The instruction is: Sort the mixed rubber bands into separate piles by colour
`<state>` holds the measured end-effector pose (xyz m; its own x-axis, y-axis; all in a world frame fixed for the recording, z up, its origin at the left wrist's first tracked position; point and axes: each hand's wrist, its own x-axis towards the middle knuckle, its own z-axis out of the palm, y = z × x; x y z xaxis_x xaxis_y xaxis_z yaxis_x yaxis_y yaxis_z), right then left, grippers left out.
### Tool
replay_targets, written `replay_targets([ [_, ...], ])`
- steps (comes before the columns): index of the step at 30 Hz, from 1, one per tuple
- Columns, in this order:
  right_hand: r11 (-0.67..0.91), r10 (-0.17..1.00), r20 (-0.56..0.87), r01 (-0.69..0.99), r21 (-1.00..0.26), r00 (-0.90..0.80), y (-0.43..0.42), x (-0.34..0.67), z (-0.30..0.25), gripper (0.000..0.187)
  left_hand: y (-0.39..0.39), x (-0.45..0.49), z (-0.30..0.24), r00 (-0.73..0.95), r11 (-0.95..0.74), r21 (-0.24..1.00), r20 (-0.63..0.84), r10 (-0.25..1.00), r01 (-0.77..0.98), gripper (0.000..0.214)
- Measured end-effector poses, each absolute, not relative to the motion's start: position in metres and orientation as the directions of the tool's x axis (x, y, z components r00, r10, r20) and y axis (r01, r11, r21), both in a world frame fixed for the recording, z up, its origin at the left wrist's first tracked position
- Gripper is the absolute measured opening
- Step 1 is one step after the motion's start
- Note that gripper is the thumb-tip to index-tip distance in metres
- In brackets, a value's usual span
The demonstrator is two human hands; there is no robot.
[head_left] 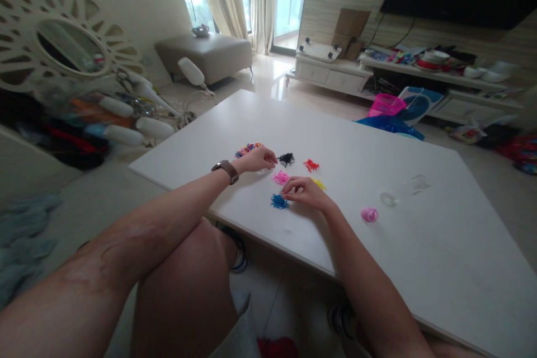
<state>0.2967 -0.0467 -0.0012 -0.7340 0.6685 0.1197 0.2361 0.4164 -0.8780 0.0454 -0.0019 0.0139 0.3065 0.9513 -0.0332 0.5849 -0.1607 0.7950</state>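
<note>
Small piles of thin bands, like little rubber bands, lie sorted by colour on the white table [268, 117]. My left hand [260, 160], with a brown watch [227, 171] on the wrist, is beside the mixed-colour pile [247, 150] and left of the black pile [286, 159]. Its fingers are curled together; what they hold cannot be made out. Over the right edge of the blue pile [278, 201], my right hand [308, 193] has thumb and fingertips pinched, their contents too small to tell. The pink pile [280, 178] lies between the hands. Behind my right hand are the yellow pile [319, 184] and red pile [311, 165].
On the table's right are a pink round lid-like object [370, 215], a clear ring [388, 198] and a clear container [419, 183]. Beyond the table stand a pink basket [386, 105] and a low cabinet [331, 78]. A padded bench [205, 53] is at the back left.
</note>
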Motion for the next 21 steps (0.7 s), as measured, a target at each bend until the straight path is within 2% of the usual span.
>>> replay_targets([
  [4,0.458,0.644,0.113,0.262,-0.850,-0.757,-0.048,0.296,-0.006,0.008,0.000,0.038,0.023,0.203,-0.082,0.809,-0.047,0.978,0.582,0.017],
  [8,0.483,0.678,0.127,0.308,-0.820,-0.724,-0.048,0.295,-0.008,0.005,0.003,0.020,0.034,-0.100,0.035,0.818,0.027,0.995,0.575,0.018],
  [11,0.495,0.707,0.160,0.321,-0.808,-0.689,-0.047,0.294,-0.007,0.007,0.003,0.011,0.037,-0.248,0.107,0.835,0.036,0.968,0.539,0.019],
  [21,0.560,0.751,0.304,0.321,-0.764,-0.586,-0.045,0.293,-0.005,0.006,-0.007,0.006,0.029,-0.255,0.214,0.810,-0.083,0.963,0.545,0.016],
])
